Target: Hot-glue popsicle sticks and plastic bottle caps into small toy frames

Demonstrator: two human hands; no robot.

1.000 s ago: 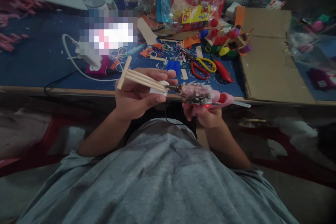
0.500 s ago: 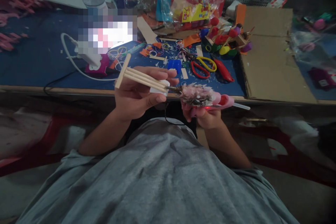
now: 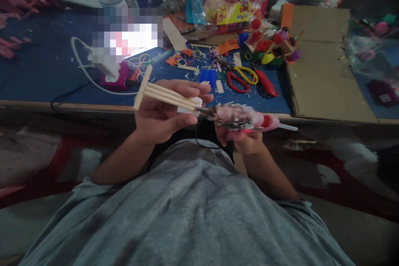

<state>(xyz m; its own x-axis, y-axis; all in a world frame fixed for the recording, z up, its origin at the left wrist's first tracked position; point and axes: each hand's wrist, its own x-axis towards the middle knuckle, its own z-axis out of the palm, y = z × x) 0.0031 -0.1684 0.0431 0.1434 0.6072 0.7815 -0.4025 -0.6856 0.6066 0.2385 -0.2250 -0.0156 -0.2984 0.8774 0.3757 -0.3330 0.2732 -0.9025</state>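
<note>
The blue table runs across with both hands at its straight near edge; its top shows widest at left, while creased cardboard laps that edge at right. The right hand grips the pink glue gun, crusted with ragged whitish residue; its tip has shifted slightly nearer at the sticks' right ends since half a second ago. The left hand holds the wood frame, slim sticks meeting a flat crossbar, thumb and fingers about a smooth white piece.
</note>
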